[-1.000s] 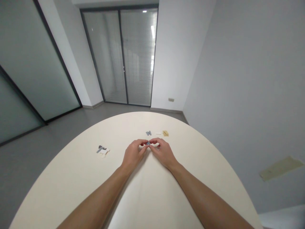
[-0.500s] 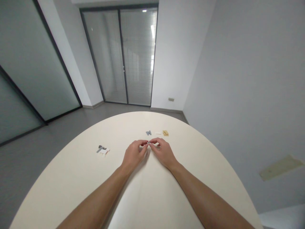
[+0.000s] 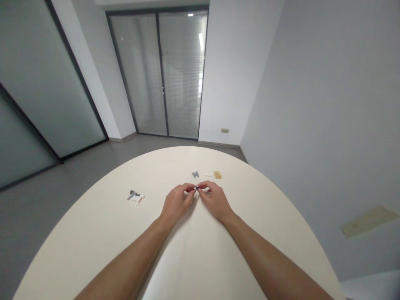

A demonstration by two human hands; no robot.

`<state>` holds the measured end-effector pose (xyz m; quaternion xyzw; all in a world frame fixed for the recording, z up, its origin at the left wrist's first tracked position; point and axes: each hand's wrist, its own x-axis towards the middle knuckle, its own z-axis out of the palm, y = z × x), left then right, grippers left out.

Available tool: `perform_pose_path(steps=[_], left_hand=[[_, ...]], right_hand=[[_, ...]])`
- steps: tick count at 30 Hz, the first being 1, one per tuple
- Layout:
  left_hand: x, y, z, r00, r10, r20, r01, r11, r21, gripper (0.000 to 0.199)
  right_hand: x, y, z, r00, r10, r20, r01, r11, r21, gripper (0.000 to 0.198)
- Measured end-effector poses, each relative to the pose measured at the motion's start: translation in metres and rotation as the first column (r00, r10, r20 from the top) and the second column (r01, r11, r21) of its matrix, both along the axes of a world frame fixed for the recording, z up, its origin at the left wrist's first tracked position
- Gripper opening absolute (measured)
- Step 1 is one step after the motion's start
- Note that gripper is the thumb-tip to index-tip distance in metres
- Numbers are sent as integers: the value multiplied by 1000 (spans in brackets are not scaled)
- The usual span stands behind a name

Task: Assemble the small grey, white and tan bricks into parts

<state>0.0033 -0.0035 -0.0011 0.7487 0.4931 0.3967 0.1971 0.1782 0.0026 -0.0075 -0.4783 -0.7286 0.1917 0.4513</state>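
Over the middle of the table, my left hand and my right hand meet at the fingertips. Both pinch a small grey piece between thumb and fingers; its exact kind is mostly hidden. Just beyond them lie grey pieces, a thin white strip and a stack of tan pieces. To the left of my hands is a loose group of white pieces and dark grey pieces, with a bit of orange at its edge.
The round cream table curves away on both sides. Past its far edge stands a glass double door with blinds. A grey wall rises close on the right, with a strip of beige tape. Frosted glass panels line the left.
My fingertips have shifted very slightly around the small grey piece, which now shows a darker side. The pieces on the table lie as before.
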Motion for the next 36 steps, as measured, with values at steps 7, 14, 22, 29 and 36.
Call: perform_pose_path(steps=[7,14,22,29,36], left_hand=[[0,-1,1,1000,23,-12,-23,1000,-17,22],[1,-2,6,994,95,-44,-98,994,-54,21],[-2,-1,5,994,85,-69,-90,994,-66,22],[0,0,4,994,98,-52,-102,992,-80,21],[2,-3,7,992,104,-75,-110,991,-80,25]], right_hand=[[-1,-1,4,1000,-16,11,16,1000,-11,8],[-2,-4,4,1000,-10,30,10,1000,-4,6],[-1,-4,5,999,11,53,-12,1000,16,7],[-1,-4,7,997,31,69,-34,999,42,7],[-1,-3,6,996,35,85,-38,998,41,9]])
